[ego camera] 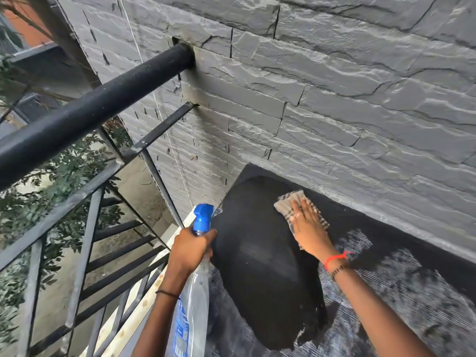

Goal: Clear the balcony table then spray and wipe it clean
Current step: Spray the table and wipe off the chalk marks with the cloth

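Note:
The round black balcony table [260, 258] fills the lower middle of the view, its top bare. My right hand [309, 225] lies flat with straight fingers on a checked beige cloth [291, 199], pressing it onto the table's far right part. My left hand [190, 247] grips the neck of a clear spray bottle [190, 305] with a blue trigger head [203, 217], held at the table's left edge.
A grey stone wall [334, 99] rises right behind the table. A black metal railing [85, 117] with slanted bars runs along the left, with trees and a street below. Patchy grey flooring [399, 292] lies to the right of the table.

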